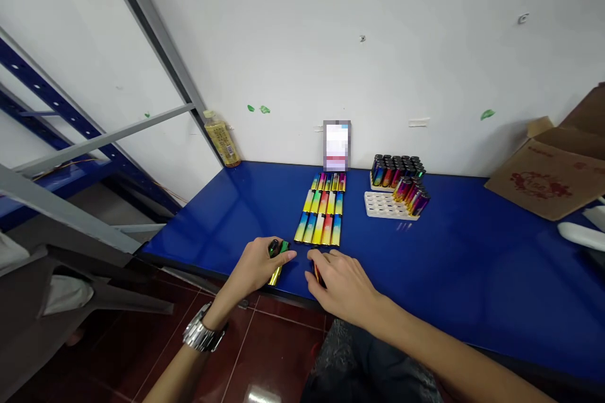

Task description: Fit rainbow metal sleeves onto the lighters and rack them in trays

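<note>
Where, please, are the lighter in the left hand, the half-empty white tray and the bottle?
lighter (pixel 276 275): head view, on its yellow lower body.
white tray (pixel 382 204): head view, on the bare holes at its left.
bottle (pixel 222 141): head view, on its label.

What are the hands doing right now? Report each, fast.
Left hand: closed on a green-topped lighter.
Right hand: closed on an orange lighter.

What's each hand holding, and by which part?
Left hand grips a green-topped lighter around its middle; right hand holds a reddish lighter, mostly hidden under its grip.
</note>
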`<state>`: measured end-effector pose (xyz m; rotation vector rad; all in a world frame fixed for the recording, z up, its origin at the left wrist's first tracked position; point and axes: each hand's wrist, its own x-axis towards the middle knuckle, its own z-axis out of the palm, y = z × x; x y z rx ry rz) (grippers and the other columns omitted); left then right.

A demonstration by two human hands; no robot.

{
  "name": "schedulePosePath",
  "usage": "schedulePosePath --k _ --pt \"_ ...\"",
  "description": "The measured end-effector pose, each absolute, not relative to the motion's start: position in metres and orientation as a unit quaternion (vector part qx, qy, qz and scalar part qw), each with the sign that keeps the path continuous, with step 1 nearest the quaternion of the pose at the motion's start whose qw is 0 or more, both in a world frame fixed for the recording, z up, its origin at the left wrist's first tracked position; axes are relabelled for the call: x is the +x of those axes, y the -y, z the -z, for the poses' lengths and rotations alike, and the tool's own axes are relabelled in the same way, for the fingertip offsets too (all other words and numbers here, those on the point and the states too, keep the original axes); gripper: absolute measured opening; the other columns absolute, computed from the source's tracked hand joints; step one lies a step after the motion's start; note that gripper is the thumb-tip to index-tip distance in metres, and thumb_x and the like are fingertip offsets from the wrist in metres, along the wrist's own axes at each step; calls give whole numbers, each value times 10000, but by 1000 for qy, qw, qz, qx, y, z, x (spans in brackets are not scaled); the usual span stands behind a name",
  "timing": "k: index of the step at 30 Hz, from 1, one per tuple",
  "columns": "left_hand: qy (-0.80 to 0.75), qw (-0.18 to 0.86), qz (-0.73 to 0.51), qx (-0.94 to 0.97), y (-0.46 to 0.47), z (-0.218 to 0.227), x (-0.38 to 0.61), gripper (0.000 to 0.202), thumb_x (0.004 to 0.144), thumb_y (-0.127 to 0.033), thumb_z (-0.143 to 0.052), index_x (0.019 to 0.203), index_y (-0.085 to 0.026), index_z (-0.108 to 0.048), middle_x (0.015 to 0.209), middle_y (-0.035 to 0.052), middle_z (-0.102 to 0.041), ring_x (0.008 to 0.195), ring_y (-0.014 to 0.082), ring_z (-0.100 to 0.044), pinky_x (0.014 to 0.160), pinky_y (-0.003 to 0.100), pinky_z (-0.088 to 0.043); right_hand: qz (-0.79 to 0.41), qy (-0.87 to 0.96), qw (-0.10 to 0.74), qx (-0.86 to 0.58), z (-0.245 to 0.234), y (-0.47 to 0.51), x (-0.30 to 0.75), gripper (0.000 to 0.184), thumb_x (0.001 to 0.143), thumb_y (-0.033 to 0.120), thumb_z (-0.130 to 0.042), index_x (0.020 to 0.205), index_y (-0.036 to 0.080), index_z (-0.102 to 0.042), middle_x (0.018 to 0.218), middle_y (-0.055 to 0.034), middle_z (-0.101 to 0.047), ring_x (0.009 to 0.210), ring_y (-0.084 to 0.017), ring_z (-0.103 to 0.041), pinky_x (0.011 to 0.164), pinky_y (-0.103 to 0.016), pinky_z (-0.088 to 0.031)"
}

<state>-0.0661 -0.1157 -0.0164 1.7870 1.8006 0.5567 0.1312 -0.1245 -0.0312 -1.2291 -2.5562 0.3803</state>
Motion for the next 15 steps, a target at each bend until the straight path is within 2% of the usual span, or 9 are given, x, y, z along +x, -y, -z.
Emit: schedulePosePath --k 5,11,15 --pt "-681 217 -165 680 115 21 -62 373 740 -562 -602 825 -201 -568 689 4 -591 621 177 -528 528 242 -323 -120 884 135 -431 35 124 136 269 938 257 -394 1125 143 -551 831 -80 -665 779 -225 -594 530 -282 -379" --pt "-673 171 -146 704 122 23 -66 377 822 -578 -486 828 -204 -529 799 44 -584 679 198 -548 577 263 -347 -137 898 158 -387 36 129 152 344 906 301 -451 1198 141 -540 933 -108 -617 876 -242 -557 599 -329 -484" --pt "-665 210 -133 704 135 17 -71 342 867 -528 -424 800 -205 -515 740 23 -584 600 172 -518 547 261 -316 -141 908 184 -348 38 132 156 436 874 320 -501 1258 115 -512 980 -127 -592 896 -256 -543 661 -395 -527"
